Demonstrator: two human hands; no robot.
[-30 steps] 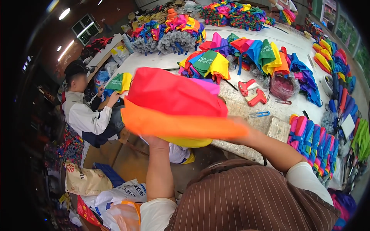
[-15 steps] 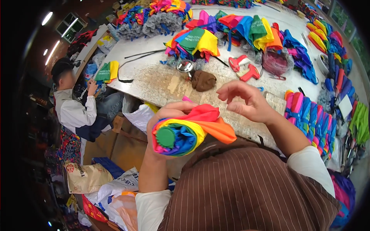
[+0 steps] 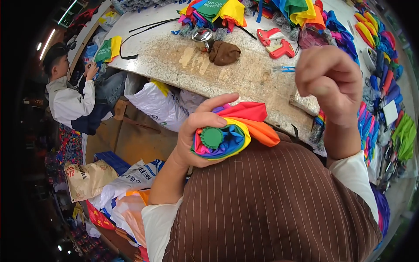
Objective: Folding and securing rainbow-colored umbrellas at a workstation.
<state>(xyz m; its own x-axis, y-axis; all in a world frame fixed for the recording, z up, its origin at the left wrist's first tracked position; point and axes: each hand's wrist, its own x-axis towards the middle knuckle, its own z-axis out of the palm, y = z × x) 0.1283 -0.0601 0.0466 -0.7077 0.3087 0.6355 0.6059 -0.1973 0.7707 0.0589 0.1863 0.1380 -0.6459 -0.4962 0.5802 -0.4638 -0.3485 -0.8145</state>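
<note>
Left hand (image 3: 190,133) is clamped round rolled rainbow umbrella (image 3: 234,138); right hand (image 3: 330,81) apart from it, fingers curled, can't tell if tips meet.

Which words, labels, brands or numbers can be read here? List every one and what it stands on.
Wording is left uncopied.
Green cloth panel, top edge: pale capitals, partly legible.
Tan sack: dark letters, red emblem.
White plastic bag: dark characters.
Green-and-yellow cloth by the seated person: too small to read.
White sack below the table: too blurred.
Rolled multicoloured cloth in the left hand: none visible.
</note>
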